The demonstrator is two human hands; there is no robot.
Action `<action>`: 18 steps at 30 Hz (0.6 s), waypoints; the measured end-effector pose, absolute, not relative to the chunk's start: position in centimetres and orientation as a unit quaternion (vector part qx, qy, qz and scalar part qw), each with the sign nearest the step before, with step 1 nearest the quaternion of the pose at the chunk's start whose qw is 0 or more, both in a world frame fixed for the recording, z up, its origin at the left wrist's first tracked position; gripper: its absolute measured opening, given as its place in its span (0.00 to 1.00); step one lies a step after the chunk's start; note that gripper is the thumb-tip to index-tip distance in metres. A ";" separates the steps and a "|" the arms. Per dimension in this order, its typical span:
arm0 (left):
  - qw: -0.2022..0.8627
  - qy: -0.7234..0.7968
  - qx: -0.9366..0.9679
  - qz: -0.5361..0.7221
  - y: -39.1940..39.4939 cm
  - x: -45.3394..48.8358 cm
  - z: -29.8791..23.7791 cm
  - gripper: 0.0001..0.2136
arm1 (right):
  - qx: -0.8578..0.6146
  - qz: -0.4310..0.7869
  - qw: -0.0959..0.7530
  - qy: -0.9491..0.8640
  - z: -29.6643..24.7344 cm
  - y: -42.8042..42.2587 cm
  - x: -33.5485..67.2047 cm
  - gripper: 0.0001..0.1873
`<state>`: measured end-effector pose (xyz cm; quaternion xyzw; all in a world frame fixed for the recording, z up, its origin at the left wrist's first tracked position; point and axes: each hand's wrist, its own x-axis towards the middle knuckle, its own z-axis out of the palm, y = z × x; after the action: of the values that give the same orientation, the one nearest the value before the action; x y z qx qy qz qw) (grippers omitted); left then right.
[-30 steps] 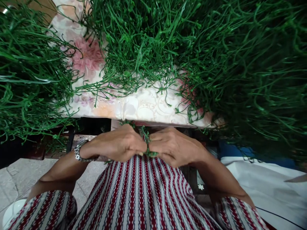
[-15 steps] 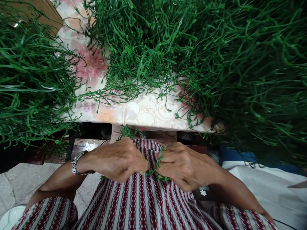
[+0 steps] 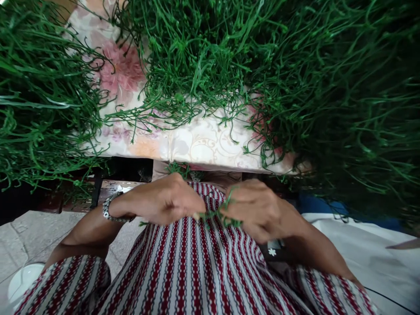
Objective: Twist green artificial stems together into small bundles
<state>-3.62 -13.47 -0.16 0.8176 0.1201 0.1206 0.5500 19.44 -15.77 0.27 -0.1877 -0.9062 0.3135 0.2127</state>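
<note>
In front of my striped shirt, my left hand (image 3: pixel 173 199) is closed, its thumb and fingers pinching one end of a thin green branched stem (image 3: pixel 214 214). My right hand (image 3: pixel 254 210) is closed on the other part of the same stem, and small sprigs stick out around its fingers. A short gap separates the two hands, with the stem spanning it. Motion blurs both hands slightly, and the fingertips are partly hidden. More green bits (image 3: pixel 179 168) lie on my lap beyond the left hand.
Large heaps of similar green stems cover the table at the left (image 3: pixel 42 100), middle (image 3: pixel 197 57) and right (image 3: pixel 344 96). A flowered tablecloth (image 3: pixel 203 146) shows between them, its edge just beyond my hands. White sheeting (image 3: pixel 354 245) lies at right; a white round object (image 3: pixel 24 282) stands at lower left.
The gap between my hands has widened a little, with more of the stem showing. The whole view has shifted slightly, so the table edge sits higher.
</note>
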 end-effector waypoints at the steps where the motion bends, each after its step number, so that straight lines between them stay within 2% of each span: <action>1: 0.566 0.147 0.802 0.125 -13.3 -3.5 -0.3 0.10 | -0.204 0.313 0.231 -0.899 0.0 -15.5 19.4 0.14; 4: 0.572 0.223 0.778 0.135 -13.0 -3.2 -0.4 0.11 | -0.225 0.336 0.251 -0.879 -0.5 -14.8 19.0 0.11; 8: 0.506 0.276 0.807 0.129 -13.1 -2.7 -0.1 0.06 | -0.256 0.371 0.247 -0.858 -1.2 -14.3 18.4 0.09; 13: 0.432 0.304 0.838 0.136 -13.8 -2.0 -0.7 0.11 | -0.257 0.367 0.228 -0.865 -1.8 -14.4 17.9 0.11; 18: 0.504 0.248 0.814 0.146 -14.5 -2.1 -1.5 0.14 | -0.217 0.329 0.192 -0.899 -1.4 -14.8 18.0 0.10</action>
<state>-2.13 -14.51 -1.53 0.8144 0.2478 0.1457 0.5041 18.00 -14.83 -1.45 -0.2173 -0.8986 0.3290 0.1923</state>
